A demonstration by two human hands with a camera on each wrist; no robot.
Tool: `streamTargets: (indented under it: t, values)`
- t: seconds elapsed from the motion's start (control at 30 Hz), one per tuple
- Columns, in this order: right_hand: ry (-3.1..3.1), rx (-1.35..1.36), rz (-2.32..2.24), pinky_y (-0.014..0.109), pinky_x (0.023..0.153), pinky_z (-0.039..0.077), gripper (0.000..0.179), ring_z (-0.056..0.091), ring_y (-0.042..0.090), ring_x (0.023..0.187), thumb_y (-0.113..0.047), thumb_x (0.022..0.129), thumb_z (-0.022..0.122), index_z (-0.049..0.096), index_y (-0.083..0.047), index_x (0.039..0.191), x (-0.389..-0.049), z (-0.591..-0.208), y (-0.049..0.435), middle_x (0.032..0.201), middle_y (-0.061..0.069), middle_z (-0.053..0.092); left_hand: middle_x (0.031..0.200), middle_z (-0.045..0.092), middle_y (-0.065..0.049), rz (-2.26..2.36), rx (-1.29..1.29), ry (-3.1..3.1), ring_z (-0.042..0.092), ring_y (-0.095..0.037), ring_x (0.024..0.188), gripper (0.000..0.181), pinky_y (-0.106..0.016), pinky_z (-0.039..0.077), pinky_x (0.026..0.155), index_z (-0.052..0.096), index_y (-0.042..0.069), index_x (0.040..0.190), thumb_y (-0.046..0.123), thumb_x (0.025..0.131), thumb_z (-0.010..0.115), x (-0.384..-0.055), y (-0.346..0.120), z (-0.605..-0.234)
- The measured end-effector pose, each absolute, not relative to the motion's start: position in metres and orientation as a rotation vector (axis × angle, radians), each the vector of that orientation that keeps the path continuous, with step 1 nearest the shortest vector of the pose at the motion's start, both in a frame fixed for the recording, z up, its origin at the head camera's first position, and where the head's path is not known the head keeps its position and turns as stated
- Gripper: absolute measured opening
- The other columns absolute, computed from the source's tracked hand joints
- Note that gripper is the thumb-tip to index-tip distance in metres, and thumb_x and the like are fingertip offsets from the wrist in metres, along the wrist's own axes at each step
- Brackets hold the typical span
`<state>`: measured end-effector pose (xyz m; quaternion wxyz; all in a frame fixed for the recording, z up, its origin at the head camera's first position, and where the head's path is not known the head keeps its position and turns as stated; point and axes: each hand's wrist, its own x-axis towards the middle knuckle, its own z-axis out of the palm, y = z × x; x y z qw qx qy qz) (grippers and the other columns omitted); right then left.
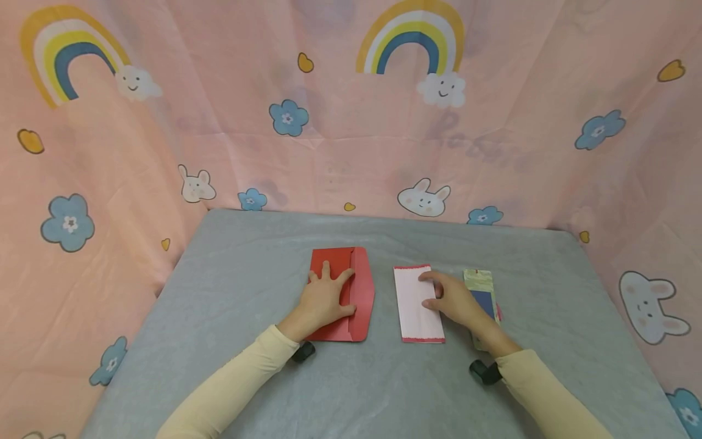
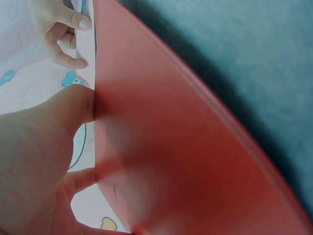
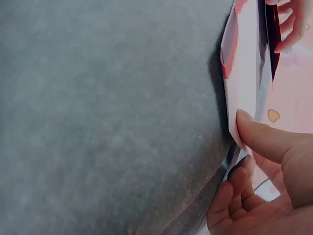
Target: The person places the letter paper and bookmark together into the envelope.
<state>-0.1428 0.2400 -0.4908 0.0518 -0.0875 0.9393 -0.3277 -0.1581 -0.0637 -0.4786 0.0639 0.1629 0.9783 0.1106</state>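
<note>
A red envelope (image 1: 362, 292) lies on the table with its lighter red flap to the right. My left hand (image 1: 320, 302) rests on it, fingers spread and straight across the body and flap. Seen from the left wrist, the envelope (image 2: 161, 127) fills the middle, with the thumb at its edge. To its right lies a white folded paper (image 1: 411, 305) with red bands at both ends. My right hand (image 1: 457, 302) holds this paper by its right edge, thumb and index finger over the top. In the right wrist view the other fingers curl beside the paper's edge (image 3: 242, 73).
A green and blue printed card or packet (image 1: 479, 283) lies partly under the right forearm, with a bit of pink showing at its side. Grey cloth covers the table (image 1: 373, 390). A pink patterned curtain (image 1: 340, 158) encloses the back and sides.
</note>
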Motion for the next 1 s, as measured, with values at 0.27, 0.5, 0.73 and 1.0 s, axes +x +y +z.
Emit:
streamTargets:
  t: [0.27, 0.5, 0.73, 1.0]
  values:
    - [2.837, -0.29, -1.05, 0.024, 0.056, 0.034, 0.049, 0.041, 0.012, 0.063, -0.008, 0.081, 0.079, 0.062, -0.006, 0.126, -0.143, -0.491, 0.242, 0.074, 0.004, 0.049, 0.152, 0.038, -0.032, 0.34, 0.501, 2.955, 0.047, -0.061, 0.125, 0.076, -0.046, 0.06, 0.067, 0.043, 0.028, 0.149, 0.047, 0.081, 0.073, -0.158, -0.064, -0.477]
    - [2.845, -0.323, -1.065, 0.024, 0.058, 0.034, 0.048, 0.043, 0.013, 0.066, -0.006, 0.08, 0.079, 0.064, -0.004, 0.125, -0.143, -0.49, 0.243, 0.076, 0.005, 0.051, 0.152, 0.037, -0.032, 0.354, 0.504, 2.958, 0.047, -0.061, 0.125, 0.076, -0.046, 0.06, 0.067, 0.044, 0.027, 0.148, 0.048, 0.081, 0.073, -0.159, -0.064, -0.479]
    - [2.843, -0.264, -1.023, 0.024, 0.059, 0.037, 0.05, 0.046, 0.016, 0.068, -0.007, 0.081, 0.078, 0.063, -0.005, 0.129, -0.141, -0.489, 0.246, 0.077, 0.005, 0.053, 0.152, 0.038, -0.032, 0.346, 0.5, 2.962, 0.048, -0.061, 0.125, 0.076, -0.045, 0.06, 0.067, 0.044, 0.028, 0.148, 0.048, 0.081, 0.073, -0.158, -0.064, -0.478]
    - [2.856, -0.262, -1.028, 0.025, 0.061, 0.042, 0.045, 0.05, 0.015, 0.07, -0.006, 0.083, 0.075, 0.065, -0.004, 0.127, -0.142, -0.492, 0.252, 0.079, 0.004, 0.059, 0.152, 0.038, -0.032, 0.342, 0.495, 2.958, 0.047, -0.062, 0.125, 0.076, -0.044, 0.06, 0.065, 0.044, 0.028, 0.148, 0.047, 0.081, 0.073, -0.158, -0.063, -0.477]
